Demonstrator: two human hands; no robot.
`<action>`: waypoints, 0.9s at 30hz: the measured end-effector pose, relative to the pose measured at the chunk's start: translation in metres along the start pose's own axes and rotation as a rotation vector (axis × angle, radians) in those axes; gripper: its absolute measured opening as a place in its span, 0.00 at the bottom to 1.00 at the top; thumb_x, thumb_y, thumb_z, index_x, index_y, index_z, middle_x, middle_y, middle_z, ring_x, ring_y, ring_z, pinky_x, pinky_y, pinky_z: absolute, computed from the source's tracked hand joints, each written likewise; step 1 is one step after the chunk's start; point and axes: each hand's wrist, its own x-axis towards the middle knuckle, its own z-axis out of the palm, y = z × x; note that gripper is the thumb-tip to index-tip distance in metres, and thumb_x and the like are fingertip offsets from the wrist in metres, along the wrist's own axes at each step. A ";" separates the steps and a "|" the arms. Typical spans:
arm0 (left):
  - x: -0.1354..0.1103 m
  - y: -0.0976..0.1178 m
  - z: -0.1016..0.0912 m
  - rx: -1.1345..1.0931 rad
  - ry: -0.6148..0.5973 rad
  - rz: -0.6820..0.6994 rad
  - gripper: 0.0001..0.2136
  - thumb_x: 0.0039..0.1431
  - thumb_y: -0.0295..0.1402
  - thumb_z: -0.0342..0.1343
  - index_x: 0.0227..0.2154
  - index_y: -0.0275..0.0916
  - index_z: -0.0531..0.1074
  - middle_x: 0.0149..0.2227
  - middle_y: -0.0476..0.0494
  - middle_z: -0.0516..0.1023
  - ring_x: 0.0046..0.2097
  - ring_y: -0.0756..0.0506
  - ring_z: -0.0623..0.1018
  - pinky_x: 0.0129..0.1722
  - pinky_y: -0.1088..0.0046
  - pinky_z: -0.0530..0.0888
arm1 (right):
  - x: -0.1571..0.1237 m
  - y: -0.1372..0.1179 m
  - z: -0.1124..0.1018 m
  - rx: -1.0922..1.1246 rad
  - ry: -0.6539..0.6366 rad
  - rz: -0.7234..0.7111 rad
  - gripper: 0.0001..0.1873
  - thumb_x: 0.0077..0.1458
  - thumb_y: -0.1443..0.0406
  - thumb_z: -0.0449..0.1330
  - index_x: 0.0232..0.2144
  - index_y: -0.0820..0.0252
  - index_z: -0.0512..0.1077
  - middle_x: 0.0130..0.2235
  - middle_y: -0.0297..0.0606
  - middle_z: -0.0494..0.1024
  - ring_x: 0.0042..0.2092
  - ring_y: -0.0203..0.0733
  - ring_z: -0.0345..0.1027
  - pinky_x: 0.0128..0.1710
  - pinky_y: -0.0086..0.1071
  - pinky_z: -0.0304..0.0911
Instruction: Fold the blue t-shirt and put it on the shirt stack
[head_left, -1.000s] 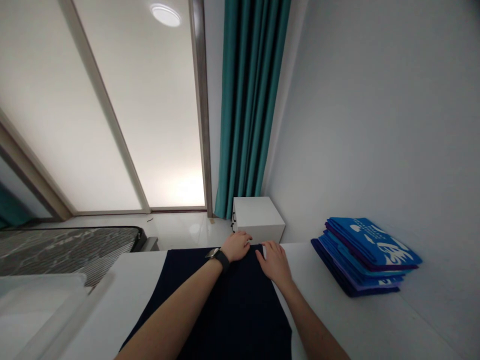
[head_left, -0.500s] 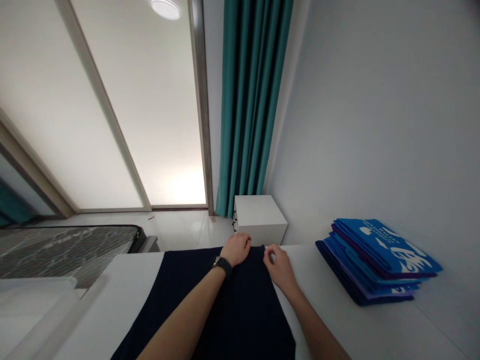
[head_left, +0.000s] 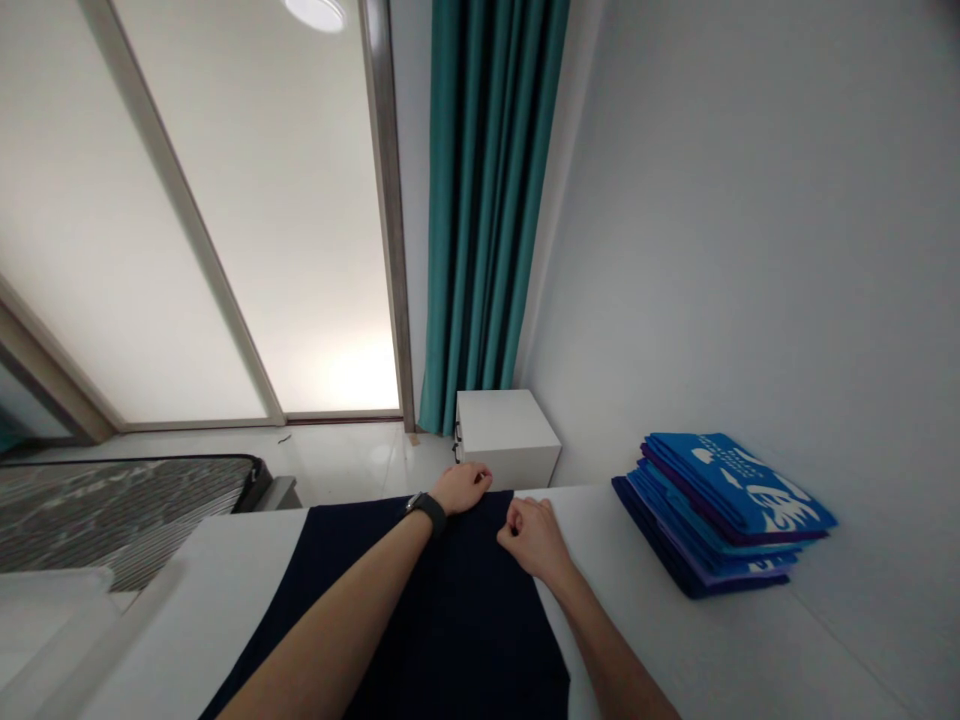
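Observation:
A dark navy cloth lies spread flat on the white table, running toward me under my forearms. My left hand, with a dark watch on its wrist, is over the cloth's far edge. Its fingers are curled in, and their tips are hidden. By the cloth's right edge, just below the far right corner, my right hand is closed with thumb and forefinger bent together. Whether either hand pinches any fabric cannot be seen.
To the right, against the wall, stands a stack of folded blue and purple cloths with white print on top. Beyond the table are a white cabinet and a teal curtain. A dark mattress lies at the left.
My right hand has shifted slightly inward and toward me, its thumb now over the cloth, baring the far right corner. The whole view has drifted a little; the cloth stays flat.

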 end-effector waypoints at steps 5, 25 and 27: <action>-0.001 0.010 -0.001 0.031 -0.053 0.111 0.10 0.58 0.39 0.52 0.35 0.42 0.76 0.36 0.43 0.80 0.39 0.43 0.78 0.41 0.69 0.71 | 0.002 0.000 -0.002 0.069 0.042 0.026 0.06 0.38 0.70 0.53 0.17 0.57 0.59 0.20 0.27 0.65 0.28 0.35 0.60 0.36 0.32 0.50; -0.080 0.031 0.006 0.252 0.174 0.470 0.08 0.65 0.31 0.47 0.33 0.39 0.70 0.35 0.45 0.73 0.40 0.45 0.71 0.41 0.68 0.67 | 0.004 0.013 0.008 0.070 0.166 0.028 0.15 0.60 0.61 0.51 0.24 0.56 0.72 0.31 0.36 0.73 0.38 0.42 0.65 0.38 0.33 0.52; -0.082 0.030 0.008 0.215 0.175 0.466 0.09 0.65 0.31 0.47 0.32 0.39 0.71 0.34 0.45 0.73 0.40 0.45 0.71 0.42 0.67 0.67 | 0.004 0.012 0.008 0.063 0.171 0.000 0.11 0.56 0.62 0.54 0.25 0.56 0.71 0.31 0.35 0.73 0.39 0.42 0.65 0.38 0.33 0.52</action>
